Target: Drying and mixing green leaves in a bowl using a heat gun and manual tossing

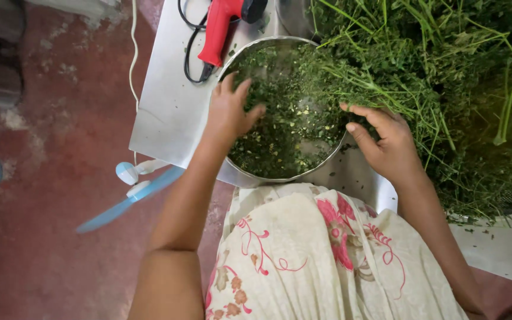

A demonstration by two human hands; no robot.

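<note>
- Two bare hands work at a round steel bowl (250, 172) at frame centre; left hand (229, 112) lies fingers spread on its left rim and the chopped leaves (285, 124).
- Right hand (386, 145), fingers loosely open, touches the stalky green herb heap (445, 77) crowding the bowl's right edge.
- Smooth metal table (164, 112) shows bare room left of the bowl, below a red heat gun (217, 29).

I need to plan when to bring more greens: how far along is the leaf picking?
Done: the steel bowl already holds a layer of picked leaves. In hand: the left hand rests in the leaves and the right hand reaches into the pile of stalks. Left: that large pile.
</note>
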